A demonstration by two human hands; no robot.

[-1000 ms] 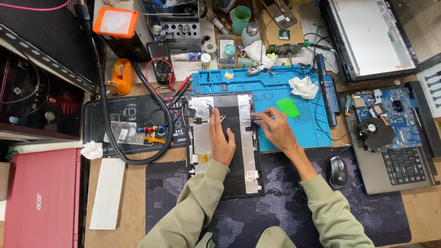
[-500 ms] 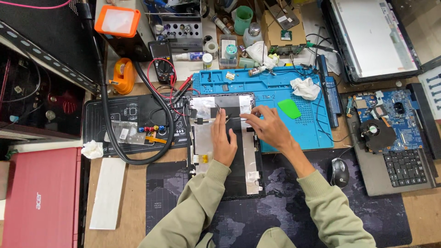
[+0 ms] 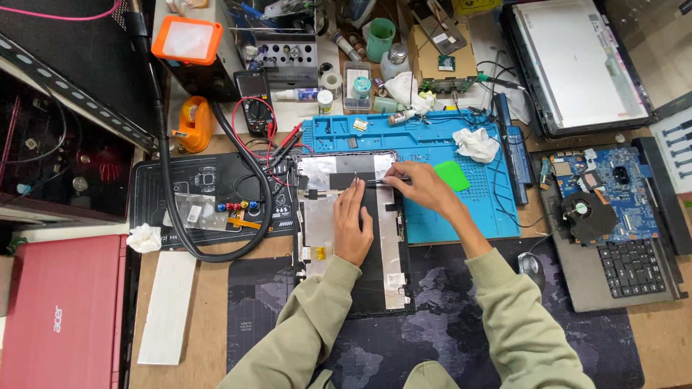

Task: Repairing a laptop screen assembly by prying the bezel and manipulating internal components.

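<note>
My left hand [image 3: 352, 229] lies flat, fingers stretched out, pressing on the opened laptop lid panel [image 3: 353, 230] w/ its foil-backed inside facing up. The panel sits right under both hands, partly on the dark desk mat [image 3: 447, 338] near my sleeves and partly on the blue work mat [image 3: 461, 216]. My right hand [image 3: 422, 186] is just right of the left fingertips, fingers pinched shut on a thin dark strip [image 3: 375, 183] running across the panel's upper part; can't tell exactly what the strip is.

Just past the right hand: a green pick [image 3: 452, 175] on the blue mat, then a crumpled white wipe [image 3: 476, 144]. Right of my right forearm, a black mouse [image 3: 532, 266]; further right, an opened laptop base [image 3: 613, 223] w/ blue board, fan and keyboard. Left of the left hand: a thick black hose [image 3: 216, 216] looping over a black mat, and a multimeter [image 3: 256, 101] beyond. Far left, near my elbow side, a red laptop [image 3: 61, 310]. Farthest right, a bare screen panel [image 3: 577, 61].
</note>
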